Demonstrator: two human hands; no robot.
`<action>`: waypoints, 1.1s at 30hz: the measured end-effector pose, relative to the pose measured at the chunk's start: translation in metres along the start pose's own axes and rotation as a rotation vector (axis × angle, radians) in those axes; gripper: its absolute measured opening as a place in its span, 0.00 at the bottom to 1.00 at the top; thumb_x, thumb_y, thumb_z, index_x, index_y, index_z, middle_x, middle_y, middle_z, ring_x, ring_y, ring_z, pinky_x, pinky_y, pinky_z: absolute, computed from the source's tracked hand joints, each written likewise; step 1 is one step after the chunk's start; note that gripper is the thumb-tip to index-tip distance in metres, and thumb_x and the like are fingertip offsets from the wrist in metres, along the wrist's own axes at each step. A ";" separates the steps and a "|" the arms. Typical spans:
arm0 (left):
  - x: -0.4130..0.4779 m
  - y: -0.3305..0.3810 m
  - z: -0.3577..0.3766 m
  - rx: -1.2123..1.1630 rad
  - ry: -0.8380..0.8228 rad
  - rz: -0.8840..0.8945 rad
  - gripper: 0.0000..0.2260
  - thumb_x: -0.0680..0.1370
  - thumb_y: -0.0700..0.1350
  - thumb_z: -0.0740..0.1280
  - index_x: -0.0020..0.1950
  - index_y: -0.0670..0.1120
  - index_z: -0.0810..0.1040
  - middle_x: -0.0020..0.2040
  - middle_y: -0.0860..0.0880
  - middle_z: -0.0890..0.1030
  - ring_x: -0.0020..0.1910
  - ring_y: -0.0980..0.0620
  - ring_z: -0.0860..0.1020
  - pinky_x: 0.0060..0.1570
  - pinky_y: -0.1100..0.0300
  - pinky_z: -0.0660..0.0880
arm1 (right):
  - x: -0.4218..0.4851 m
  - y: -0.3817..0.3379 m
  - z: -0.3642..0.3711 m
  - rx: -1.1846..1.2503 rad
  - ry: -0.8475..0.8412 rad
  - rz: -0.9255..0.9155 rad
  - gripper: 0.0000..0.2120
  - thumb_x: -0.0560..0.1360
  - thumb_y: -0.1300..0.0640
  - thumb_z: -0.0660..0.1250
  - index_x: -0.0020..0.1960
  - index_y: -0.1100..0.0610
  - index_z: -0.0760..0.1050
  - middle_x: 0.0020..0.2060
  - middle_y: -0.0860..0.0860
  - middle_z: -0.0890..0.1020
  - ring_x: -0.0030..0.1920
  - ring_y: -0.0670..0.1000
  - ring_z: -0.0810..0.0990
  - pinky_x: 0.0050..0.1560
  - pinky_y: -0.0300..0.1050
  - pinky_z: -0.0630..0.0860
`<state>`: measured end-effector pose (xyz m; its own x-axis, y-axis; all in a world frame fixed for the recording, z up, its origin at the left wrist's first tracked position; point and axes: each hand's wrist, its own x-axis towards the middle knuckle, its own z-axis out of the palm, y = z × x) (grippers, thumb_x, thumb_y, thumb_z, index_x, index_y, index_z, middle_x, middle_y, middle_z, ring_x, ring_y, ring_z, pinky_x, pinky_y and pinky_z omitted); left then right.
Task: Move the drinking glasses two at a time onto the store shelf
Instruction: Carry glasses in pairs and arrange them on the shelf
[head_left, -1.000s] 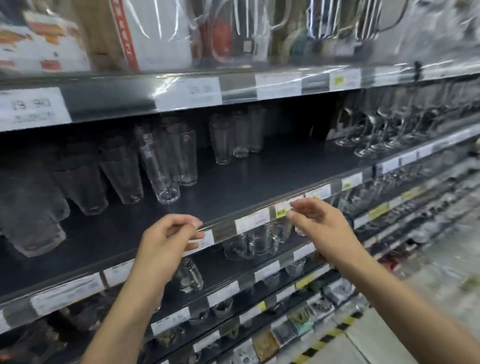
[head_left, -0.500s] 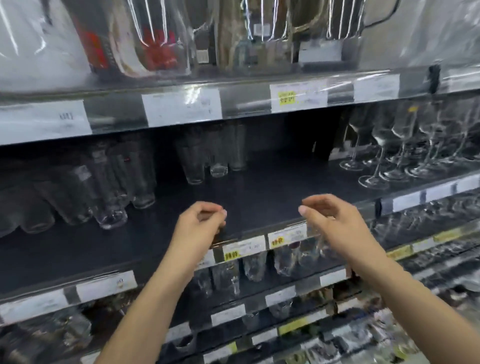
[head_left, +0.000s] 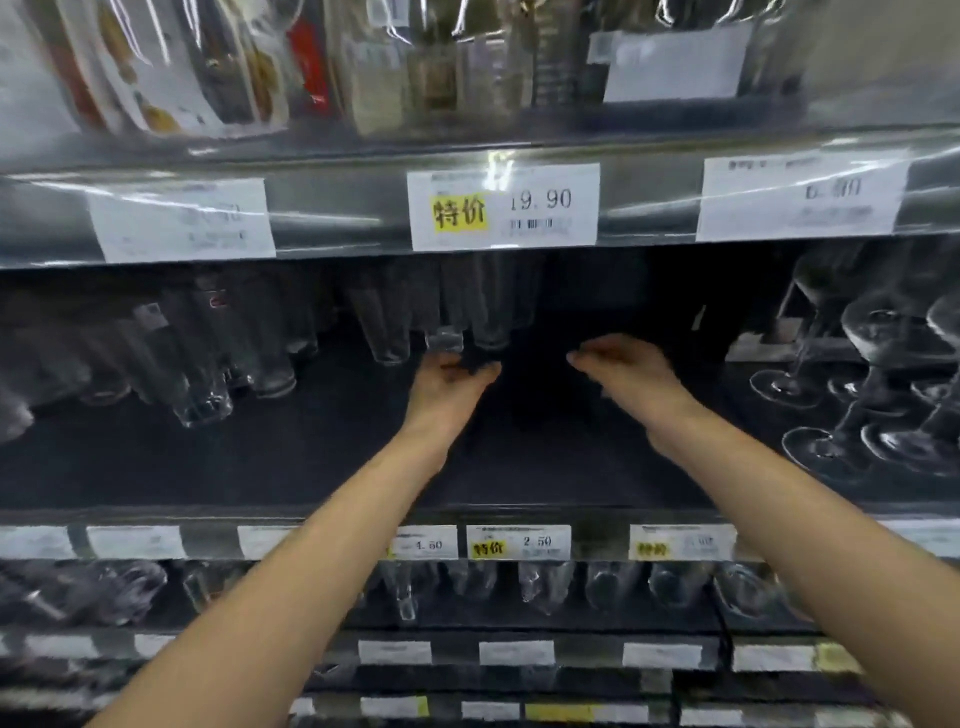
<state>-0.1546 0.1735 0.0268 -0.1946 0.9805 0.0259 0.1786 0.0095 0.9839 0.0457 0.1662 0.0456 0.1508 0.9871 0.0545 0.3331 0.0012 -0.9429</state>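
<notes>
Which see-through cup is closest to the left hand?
The clear drinking glass whose base sits right at the left hand fingertips; other tumblers stand aside, stemmed wine glasses far right.

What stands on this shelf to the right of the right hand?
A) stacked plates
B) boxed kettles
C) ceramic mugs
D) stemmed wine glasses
D: stemmed wine glasses stand right of the right hand; plain tumblers stand to the left.

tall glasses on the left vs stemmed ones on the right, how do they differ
The tall glasses are straight-sided and stemless; the stemmed glasses have round bowls on thin stems with wide feet. Tall glasses stand left, stemmed glasses right. Both are clear, on one shelf.
</notes>
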 end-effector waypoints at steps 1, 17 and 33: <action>0.010 -0.003 0.010 0.027 -0.002 0.016 0.26 0.72 0.54 0.75 0.65 0.46 0.73 0.57 0.50 0.80 0.57 0.51 0.78 0.62 0.51 0.75 | 0.012 0.003 0.002 -0.023 -0.023 0.007 0.15 0.76 0.47 0.71 0.60 0.51 0.78 0.53 0.45 0.80 0.53 0.46 0.78 0.54 0.40 0.75; 0.090 -0.026 0.085 0.200 0.346 0.117 0.21 0.75 0.48 0.72 0.63 0.41 0.70 0.56 0.44 0.80 0.54 0.47 0.79 0.47 0.65 0.72 | 0.160 0.042 0.049 0.106 0.044 -0.041 0.25 0.75 0.48 0.72 0.68 0.54 0.71 0.60 0.51 0.79 0.58 0.51 0.79 0.63 0.49 0.76; 0.130 -0.025 0.112 0.189 0.443 0.083 0.25 0.76 0.48 0.72 0.68 0.39 0.69 0.60 0.43 0.79 0.57 0.48 0.79 0.49 0.66 0.72 | 0.217 0.042 0.069 0.085 -0.170 -0.210 0.35 0.73 0.53 0.75 0.75 0.54 0.64 0.64 0.48 0.78 0.61 0.47 0.77 0.64 0.45 0.75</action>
<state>-0.0760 0.3228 -0.0147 -0.5565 0.8023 0.2161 0.3746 0.0102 0.9271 0.0280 0.3911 -0.0051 -0.0742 0.9765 0.2022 0.2606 0.2147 -0.9413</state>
